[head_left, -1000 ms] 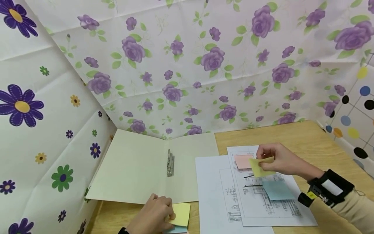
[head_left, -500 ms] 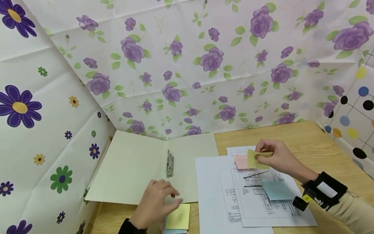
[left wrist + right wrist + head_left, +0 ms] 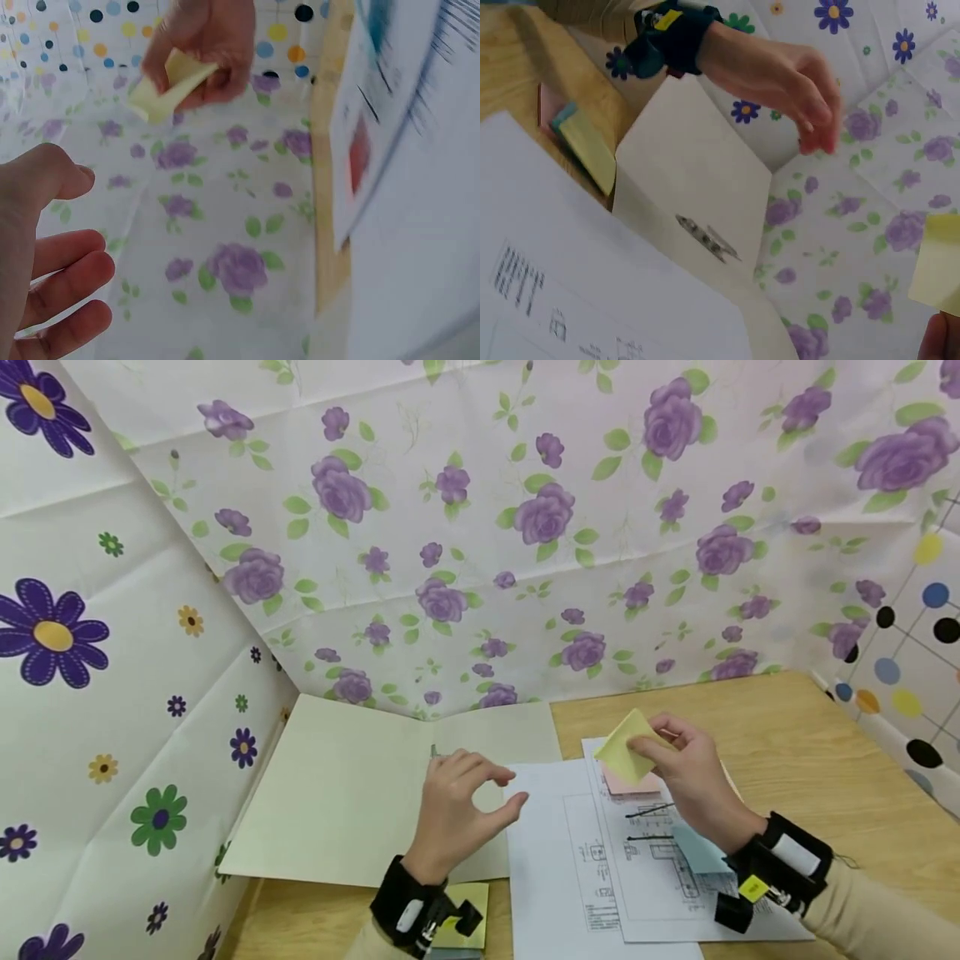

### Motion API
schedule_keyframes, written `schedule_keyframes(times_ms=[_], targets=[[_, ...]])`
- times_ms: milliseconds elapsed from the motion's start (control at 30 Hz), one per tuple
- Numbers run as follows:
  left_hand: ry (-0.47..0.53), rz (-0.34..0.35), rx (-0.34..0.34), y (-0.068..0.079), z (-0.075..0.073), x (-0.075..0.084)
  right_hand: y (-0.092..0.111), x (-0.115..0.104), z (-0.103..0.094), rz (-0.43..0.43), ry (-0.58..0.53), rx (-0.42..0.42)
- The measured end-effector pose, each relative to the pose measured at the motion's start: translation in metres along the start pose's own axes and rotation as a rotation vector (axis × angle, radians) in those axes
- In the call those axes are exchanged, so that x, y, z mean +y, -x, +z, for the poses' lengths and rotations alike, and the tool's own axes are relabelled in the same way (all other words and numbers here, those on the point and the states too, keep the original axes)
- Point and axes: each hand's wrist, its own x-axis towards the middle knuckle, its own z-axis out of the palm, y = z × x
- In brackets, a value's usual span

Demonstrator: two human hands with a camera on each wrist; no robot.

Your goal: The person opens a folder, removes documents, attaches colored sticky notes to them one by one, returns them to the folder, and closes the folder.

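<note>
My right hand (image 3: 686, 768) pinches a yellow sticky note (image 3: 628, 745) between thumb and fingers, raised over the top of a printed drawing sheet (image 3: 645, 893). Below the held note, a pink sticky note (image 3: 632, 785) lies on that sheet. A blue sticky note (image 3: 701, 850) is on it lower down, partly hidden by the right wrist. My left hand (image 3: 461, 814) hovers over the open folder (image 3: 345, 793), thumb and fingers spread apart with nothing between them. In the left wrist view the yellow note (image 3: 169, 90) looks bent in the right hand's fingers.
A second drawing sheet (image 3: 551, 860) lies partly under the first and over the folder's edge. Stacked sticky-note pads (image 3: 589, 146) sit on the wooden table in front of the folder. The folder's metal clip (image 3: 705, 238) is mostly hidden by my left hand in the head view.
My left hand has left the sticky-note pads and moved up and right over the folder. My right hand has lifted the yellow sticky note and brought it left, turning it.
</note>
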Motion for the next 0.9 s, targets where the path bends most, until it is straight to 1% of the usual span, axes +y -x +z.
schedule_keyframes(times_ms=[133, 300, 433, 567, 700, 800, 900], targets=[[0.025, 0.045, 0.013, -0.018, 0.014, 0.015, 0.004, 0.003, 0.016, 0.057, -0.034, -0.005], [0.009, 0.082, 0.006, -0.029, 0.026, 0.028, 0.008, 0.007, 0.030, 0.085, -0.022, -0.034], [-0.018, 0.081, 0.007, -0.030, 0.029, 0.030, 0.012, 0.010, 0.034, 0.096, 0.006, -0.074], [-0.020, 0.060, 0.001, -0.028, 0.029, 0.029, 0.014, 0.013, 0.036, 0.088, 0.029, -0.100], [-0.005, 0.029, -0.011, -0.026, 0.031, 0.029, 0.016, 0.015, 0.037, 0.065, 0.054, -0.118], [0.017, 0.006, -0.003, -0.026, 0.032, 0.030, 0.017, 0.018, 0.038, 0.071, 0.081, -0.124], [0.036, -0.006, 0.015, -0.026, 0.032, 0.030, 0.019, 0.021, 0.038, 0.092, 0.108, -0.150]])
